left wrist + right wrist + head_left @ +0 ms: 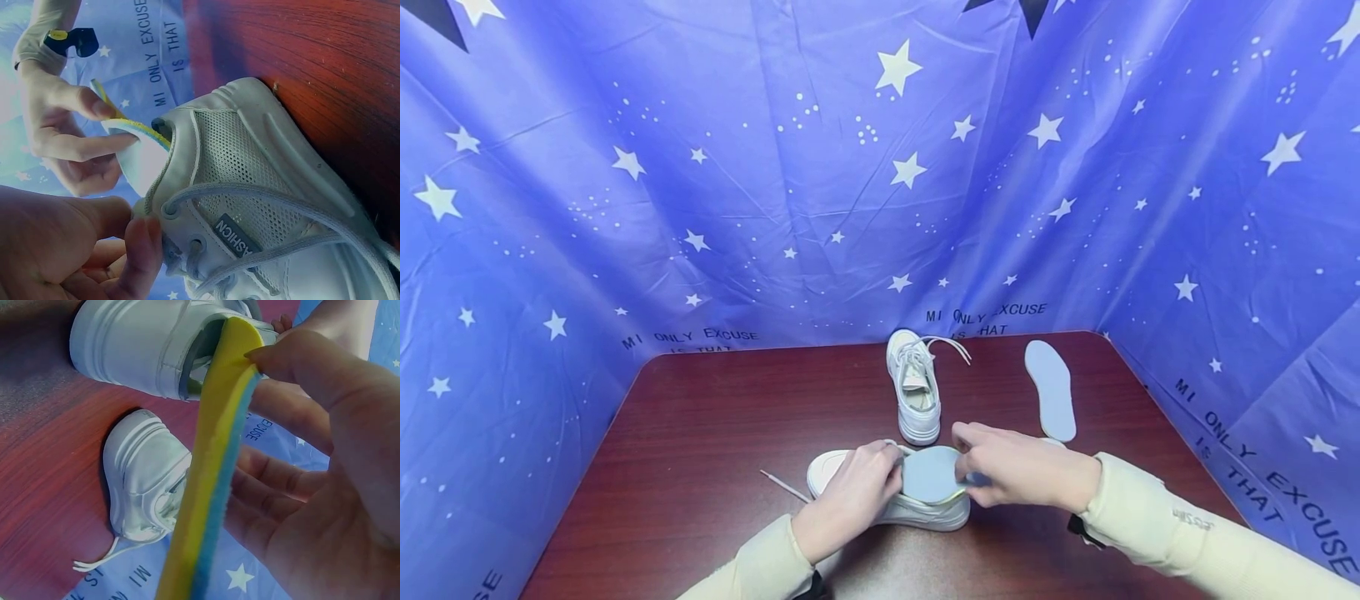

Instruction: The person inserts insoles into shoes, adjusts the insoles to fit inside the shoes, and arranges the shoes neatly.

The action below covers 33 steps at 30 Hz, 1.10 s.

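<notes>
A white lace-up shoe (pixel 928 515) lies side-on at the front of the table, toe to the left. My left hand (pixel 861 487) pinches the top of its tongue between thumb and finger, beside the opening. In my right hand (pixel 1026 467) is an insole (pixel 931 475), pale blue-grey on top with a yellow underside (pixel 219 419). Thumb and fingers grip it near one end, and it bends there. Its other end dips into the shoe's opening (pixel 164 134), where the shoe wall hides the tip.
A second white shoe (pixel 916 392) stands behind, heel toward me, its laces (pixel 951 343) loose. Another pale insole (pixel 1051 387) lies flat at the back right of the dark red table (pixel 737 408). Starry blue cloth (pixel 820 167) hangs around the back and sides.
</notes>
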Each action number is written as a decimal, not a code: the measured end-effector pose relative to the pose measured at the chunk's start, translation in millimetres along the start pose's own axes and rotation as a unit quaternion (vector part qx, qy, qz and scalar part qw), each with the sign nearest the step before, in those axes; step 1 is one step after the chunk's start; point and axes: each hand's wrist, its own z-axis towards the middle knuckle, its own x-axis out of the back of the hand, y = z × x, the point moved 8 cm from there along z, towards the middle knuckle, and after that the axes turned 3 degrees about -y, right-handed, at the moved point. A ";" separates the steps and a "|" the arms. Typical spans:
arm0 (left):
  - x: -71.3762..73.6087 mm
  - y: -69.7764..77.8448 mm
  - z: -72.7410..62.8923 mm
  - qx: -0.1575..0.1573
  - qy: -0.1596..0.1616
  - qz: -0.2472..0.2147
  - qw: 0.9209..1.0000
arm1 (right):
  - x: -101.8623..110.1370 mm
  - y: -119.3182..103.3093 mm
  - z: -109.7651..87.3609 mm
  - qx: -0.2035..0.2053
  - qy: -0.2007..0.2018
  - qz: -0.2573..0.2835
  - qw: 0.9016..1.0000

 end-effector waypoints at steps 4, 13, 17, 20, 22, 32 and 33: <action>0.0 0.1 0.1 -0.001 -0.001 -0.001 1.000 | -0.5 -2.4 2.3 0.008 0.003 -0.010 1.000; -0.2 -0.2 0.8 0.001 -0.006 -0.007 1.000 | -0.6 -9.5 11.9 0.032 0.001 -0.042 0.999; -1.0 -0.7 1.0 0.004 -0.009 -0.007 1.000 | -2.6 -11.1 15.2 0.031 -0.003 -0.042 0.999; -1.7 -1.2 1.0 0.005 -0.009 -0.007 1.000 | -4.9 -11.6 16.7 0.029 -0.004 -0.043 0.999; -1.9 -1.5 0.9 0.004 -0.007 -0.008 1.000 | -7.5 -11.4 17.8 0.029 -0.003 -0.045 0.999; -1.9 -0.9 1.0 -0.005 -0.006 -0.015 1.000 | -19.8 -11.1 22.4 0.037 0.001 -0.052 0.998; -1.7 -0.5 0.9 -0.007 -0.005 -0.015 1.000 | -20.8 -11.0 23.0 0.035 0.000 -0.052 0.998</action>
